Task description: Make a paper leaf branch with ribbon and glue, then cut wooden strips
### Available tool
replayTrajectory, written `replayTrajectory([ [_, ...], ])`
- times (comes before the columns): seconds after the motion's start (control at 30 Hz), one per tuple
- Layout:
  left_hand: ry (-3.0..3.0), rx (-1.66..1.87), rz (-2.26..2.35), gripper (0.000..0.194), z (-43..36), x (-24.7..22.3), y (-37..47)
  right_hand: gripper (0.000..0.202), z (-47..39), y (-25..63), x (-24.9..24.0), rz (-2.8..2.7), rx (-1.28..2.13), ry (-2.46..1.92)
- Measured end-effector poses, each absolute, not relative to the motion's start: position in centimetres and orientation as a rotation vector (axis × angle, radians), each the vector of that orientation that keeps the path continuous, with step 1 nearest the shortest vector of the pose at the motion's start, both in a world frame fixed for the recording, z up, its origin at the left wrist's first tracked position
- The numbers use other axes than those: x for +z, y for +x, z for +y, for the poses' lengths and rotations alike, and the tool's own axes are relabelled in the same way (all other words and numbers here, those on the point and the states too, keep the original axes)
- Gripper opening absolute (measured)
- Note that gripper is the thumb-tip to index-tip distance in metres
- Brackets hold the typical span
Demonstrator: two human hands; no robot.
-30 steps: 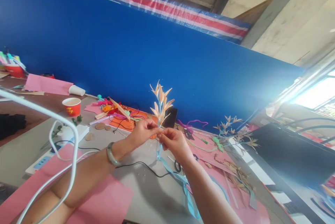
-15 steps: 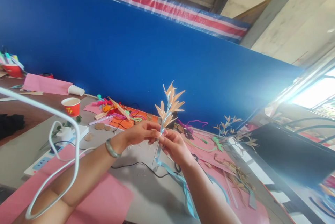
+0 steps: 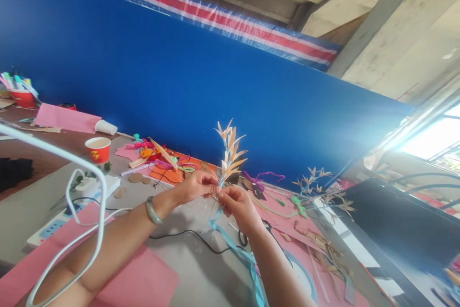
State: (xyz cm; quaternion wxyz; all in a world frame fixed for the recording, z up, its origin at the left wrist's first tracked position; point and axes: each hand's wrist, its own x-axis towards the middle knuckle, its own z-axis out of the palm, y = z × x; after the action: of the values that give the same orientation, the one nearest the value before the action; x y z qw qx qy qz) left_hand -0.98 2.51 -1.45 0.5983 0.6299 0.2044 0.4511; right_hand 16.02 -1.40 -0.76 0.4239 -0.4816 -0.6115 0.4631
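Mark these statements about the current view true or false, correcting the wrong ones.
1. The left hand and right hand meet at the base of the flower spray. True.
2. The bangle is on the right wrist. False: it is on the left wrist.
3. The white cup lies on its side. True.
4. The red cup without pens has tipped over. False: it stands upright.
5. Blue ribbon trails below the hands. True.

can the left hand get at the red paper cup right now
Probably not straight away: the left hand is pinching the flower stem, so its fingers look busy. The path to the red paper cup looks fairly open, though, and its top is uncovered.
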Motion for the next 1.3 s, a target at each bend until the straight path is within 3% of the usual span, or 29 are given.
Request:
replayTrajectory([
  [0.43,1.203,1.217,0.64,0.029,1.4,-1.8,0.5,0.02,-2.8,14.5,-1.3,-1.789,0.223,-1.234],
  [0.57,1.118,1.283,0.672,0.024,0.7,-1.6,0.8,0.017,-2.8,14.0,-1.6,-1.798,0.098,-1.254],
  [0.8,1.03,1.372,0.69,0.027,0.1,-1.1,1.3,0.016,-2.7,13.5,-0.6,-1.723,0.365,-1.207],
  [1.0,1.189,1.051,0.486,0.03,1.3,-1.0,-0.4,0.024,-2.8,14.5,0.4,-1.61,0.935,-1.079],
  [1.3,1.395,0.89,0.278,0.041,2.5,-1.8,-0.9,0.032,-1.8,15.8,-0.6,-1.506,1.241,-0.956],
])
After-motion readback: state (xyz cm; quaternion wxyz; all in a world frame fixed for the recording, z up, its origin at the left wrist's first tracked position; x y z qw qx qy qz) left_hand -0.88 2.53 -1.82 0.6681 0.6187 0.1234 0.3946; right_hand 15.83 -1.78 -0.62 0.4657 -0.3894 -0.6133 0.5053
